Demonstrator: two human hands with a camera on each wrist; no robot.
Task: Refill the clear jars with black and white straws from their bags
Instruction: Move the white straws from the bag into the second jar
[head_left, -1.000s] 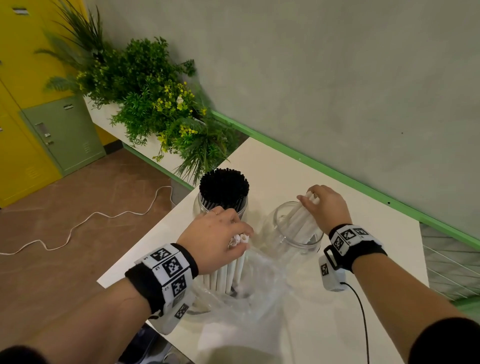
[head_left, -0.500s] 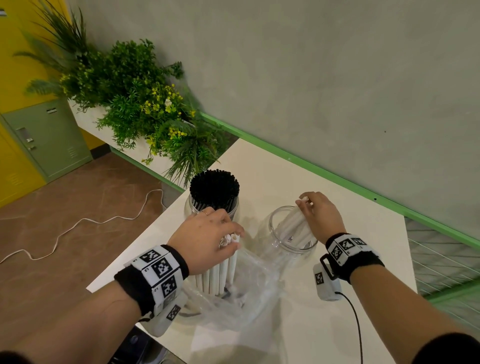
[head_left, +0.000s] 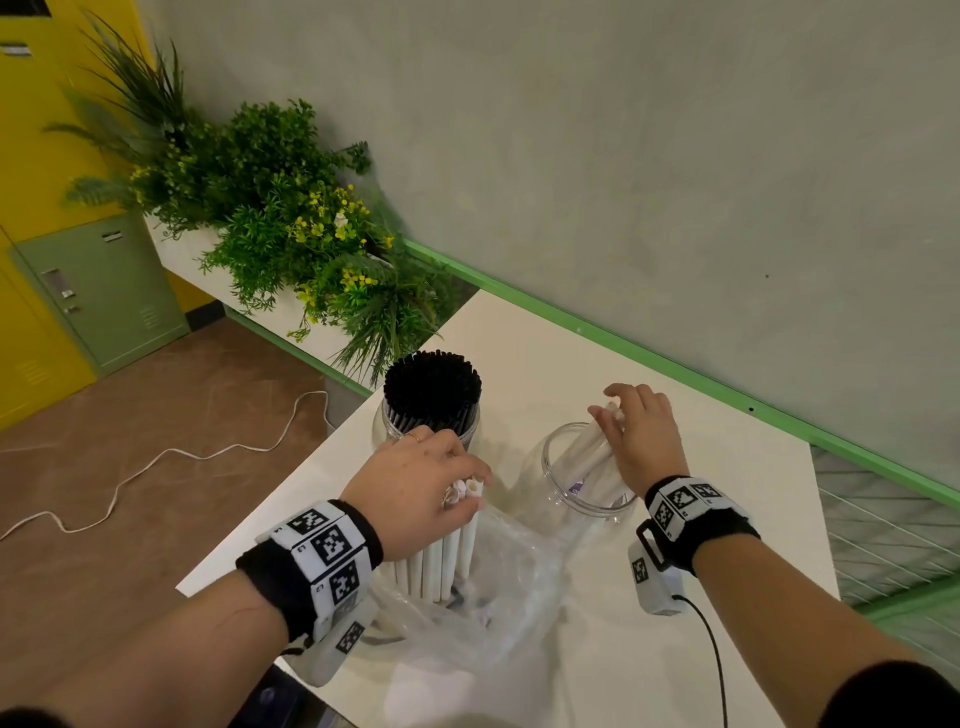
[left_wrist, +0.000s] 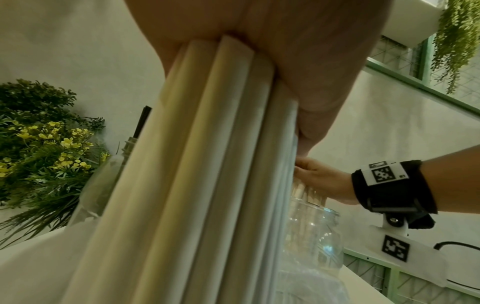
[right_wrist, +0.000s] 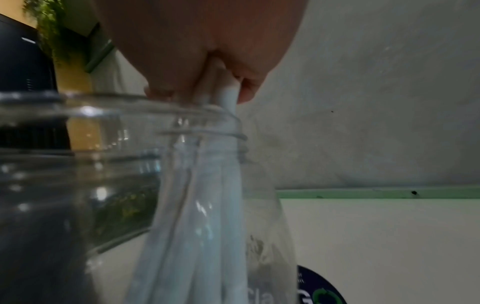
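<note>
My left hand (head_left: 436, 486) grips the tops of a bundle of white straws (head_left: 441, 558) that stands upright in a crumpled clear plastic bag (head_left: 498, 587) on the white table; the left wrist view shows the same bundle (left_wrist: 207, 164) filling the frame. Behind it, a clear jar (head_left: 384, 423) is packed with black straws (head_left: 432, 384). To the right, my right hand (head_left: 631, 434) holds several white straws (head_left: 587, 452) slanted into a second clear jar (head_left: 558, 467). In the right wrist view, the fingers (right_wrist: 241, 90) close round those straws (right_wrist: 207, 205) at the jar mouth (right_wrist: 116, 98).
The white table (head_left: 727, 519) stands against a grey wall with a green ledge (head_left: 675, 364). Green plants with yellow flowers (head_left: 291, 228) sit at the back left. A white cable (head_left: 156, 462) lies on the brown floor. Wire mesh (head_left: 893, 530) borders the table's right side.
The camera has shifted a little. My right hand has lowered slightly with its white straws at the jar mouth. The left hand keeps its grip on the bundle in the bag.
</note>
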